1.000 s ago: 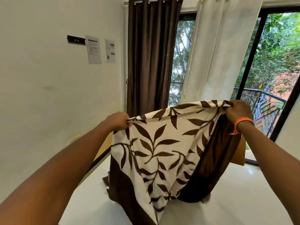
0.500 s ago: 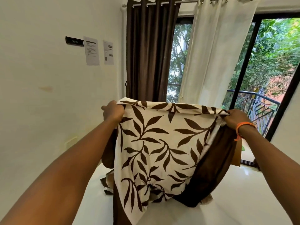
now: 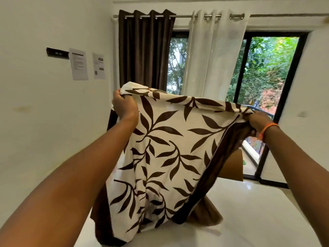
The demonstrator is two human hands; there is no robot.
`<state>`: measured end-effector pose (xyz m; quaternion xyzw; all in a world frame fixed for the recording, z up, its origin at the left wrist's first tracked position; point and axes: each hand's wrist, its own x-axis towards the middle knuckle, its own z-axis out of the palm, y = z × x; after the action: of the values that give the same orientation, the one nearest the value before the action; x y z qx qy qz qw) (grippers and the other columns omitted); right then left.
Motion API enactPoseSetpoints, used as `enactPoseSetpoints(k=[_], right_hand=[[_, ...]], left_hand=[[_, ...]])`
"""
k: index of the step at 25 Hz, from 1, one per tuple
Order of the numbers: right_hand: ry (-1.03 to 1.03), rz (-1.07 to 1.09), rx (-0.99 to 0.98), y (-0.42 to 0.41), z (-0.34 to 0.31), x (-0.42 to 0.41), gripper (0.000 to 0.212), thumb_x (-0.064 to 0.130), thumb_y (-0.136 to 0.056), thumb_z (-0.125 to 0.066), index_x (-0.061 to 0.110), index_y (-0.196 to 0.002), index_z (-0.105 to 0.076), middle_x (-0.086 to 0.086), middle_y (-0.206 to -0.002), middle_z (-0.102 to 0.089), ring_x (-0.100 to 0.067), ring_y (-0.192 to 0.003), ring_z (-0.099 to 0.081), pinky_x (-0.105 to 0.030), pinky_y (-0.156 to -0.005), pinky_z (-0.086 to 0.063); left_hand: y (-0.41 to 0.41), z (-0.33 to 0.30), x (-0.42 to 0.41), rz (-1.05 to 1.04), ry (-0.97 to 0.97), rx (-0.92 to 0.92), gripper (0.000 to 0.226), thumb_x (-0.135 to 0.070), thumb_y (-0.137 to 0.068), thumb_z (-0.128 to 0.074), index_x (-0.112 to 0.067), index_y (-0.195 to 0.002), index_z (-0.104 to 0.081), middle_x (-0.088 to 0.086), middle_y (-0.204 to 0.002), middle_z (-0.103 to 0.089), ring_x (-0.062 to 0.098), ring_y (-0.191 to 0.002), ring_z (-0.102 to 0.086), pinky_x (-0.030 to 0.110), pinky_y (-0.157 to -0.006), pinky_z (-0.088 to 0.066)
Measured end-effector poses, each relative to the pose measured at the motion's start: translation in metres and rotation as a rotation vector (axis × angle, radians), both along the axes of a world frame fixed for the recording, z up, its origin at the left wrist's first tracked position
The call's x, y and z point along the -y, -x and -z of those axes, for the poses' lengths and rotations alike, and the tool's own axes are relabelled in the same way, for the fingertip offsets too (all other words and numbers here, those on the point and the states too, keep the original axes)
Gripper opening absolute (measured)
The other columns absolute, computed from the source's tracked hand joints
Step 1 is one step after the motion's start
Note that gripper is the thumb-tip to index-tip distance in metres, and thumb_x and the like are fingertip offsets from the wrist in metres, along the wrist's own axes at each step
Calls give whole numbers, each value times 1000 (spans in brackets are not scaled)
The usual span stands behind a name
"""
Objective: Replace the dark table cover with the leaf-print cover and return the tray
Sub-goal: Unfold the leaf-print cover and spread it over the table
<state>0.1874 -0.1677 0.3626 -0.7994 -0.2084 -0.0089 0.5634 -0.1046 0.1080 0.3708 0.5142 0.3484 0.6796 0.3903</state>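
A: What did the room look like?

B: White walls, a white table (image 3: pixel 249 220) below, and a dark-framed window (image 3: pixel 267 86) at the back with green trees outside. A brown curtain (image 3: pixel 144 50) and a white curtain (image 3: pixel 213 54) hung from one rod. Two papers (image 3: pixel 79 64) were stuck on the left wall beside a small dark plate (image 3: pixel 57 53).

A: And the cover?

B: The cover (image 3: pixel 169 148), cream with brown leaves and a plain brown border, hung in the air over the table, stretched between both hands. Its lower end drooped to the tabletop, where the brown part lay bunched.

A: How were the hands?

B: The left hand (image 3: pixel 124 107) had its fingers curled round the top left corner. The right hand (image 3: pixel 258 122), with an orange band (image 3: pixel 267 128) at the wrist, pinched the top right edge where cream meets brown.

A: Anything changed from half a second before?

B: Yes. The left hand had risen higher than the right, so the top edge now sloped down to the right. The hands were farther apart and the printed panel was spread flatter and wider. The view had also tipped up: the whole curtain rod showed, where earlier it sat at the very top.

A: Anything behind the cover?

B: A piece of brown card (image 3: pixel 233 168) stood at the table's far edge, partly hidden by the cloth.
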Motion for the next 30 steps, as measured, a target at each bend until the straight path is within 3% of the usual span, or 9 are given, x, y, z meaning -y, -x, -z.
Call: enactPoseSetpoints(k=[1, 4, 6, 8, 12, 17, 21, 24, 30], right_hand=[[-99, 26, 4, 3, -4, 3, 12, 8, -92, -53, 9, -90, -65, -19, -87, -65, -16, -44, -63, -34, -47, -52], [-192, 178, 146, 6, -4, 34, 24, 15, -88, -59, 5, -108, -68, -24, -102, -68, -29, -88, -67, -45, -78, -53], [-205, 262, 163, -1, 1, 74, 30, 23, -86, -64, 0, -105, -69, -22, -104, -68, -33, -100, -63, -42, -84, -46], [-160, 299, 151, -7, 11, 106, 37, 29, -83, -66, -5, -97, -70, -24, -96, -68, -36, -93, -62, -41, -78, -44], [-150, 263, 111, -1, 34, 152, 29, 24, -82, -67, -5, -78, -71, -11, -69, -62, -27, -75, -53, -35, -69, -36], [-253, 67, -21, 12, 63, 211, 13, 10, -84, -65, 1, -78, -73, -13, -82, -69, -22, -77, -59, -35, -77, -45], [-313, -86, -225, 20, 100, 274, 23, 3, -86, -57, 10, -76, -76, -4, -79, -76, -13, -72, -70, -17, -63, -55], [-335, -160, -454, 21, 145, 320, 22, 8, -85, -56, 6, -97, -75, -12, -97, -75, -24, -89, -72, -28, -76, -58], [-367, 173, -701, 14, 244, 391, 32, 21, -85, -51, 5, -104, -71, -19, -99, -73, -36, -93, -68, -46, -94, -51]], left_hand=[[-1, -12, 1, 11, -29, 36, 24, -16, -100, -39, -13, -115, -58, 4, -110, -63, 19, -101, -60, 35, -91, -54], [-19, -43, 18, -30, -270, -51, 27, -10, -96, -39, -6, -117, -56, 13, -125, -56, 20, -111, -52, 34, -96, -49], [-38, -61, 43, 10, -456, -96, 28, -6, -95, -38, -4, -117, -56, 18, -138, -48, 28, -129, -44, 31, -108, -39], [-53, -72, 62, 30, -560, -144, 29, -6, -96, -38, -3, -119, -56, 19, -146, -41, 29, -139, -35, 26, -111, -29], [-77, -72, 94, 65, -651, -213, 32, -8, -96, -39, -3, -123, -55, 19, -147, -39, 30, -139, -36, 34, -111, -34], [-125, -55, 140, 101, -758, -277, 30, -8, -94, -42, -4, -120, -58, 20, -139, -44, 31, -133, -41, 37, -111, -35], [-178, -25, 185, 189, -763, -403, 33, -12, -93, -39, -4, -118, -58, 21, -132, -48, 38, -120, -49, 44, -106, -39], [-217, 15, 222, 300, -746, -509, 35, -12, -91, -40, -7, -121, -58, 19, -134, -47, 38, -120, -49, 43, -104, -41], [-307, 97, 277, 552, -685, -746, 39, -9, -88, -44, -5, -124, -58, 18, -134, -48, 37, -120, -49, 41, -103, -40]])
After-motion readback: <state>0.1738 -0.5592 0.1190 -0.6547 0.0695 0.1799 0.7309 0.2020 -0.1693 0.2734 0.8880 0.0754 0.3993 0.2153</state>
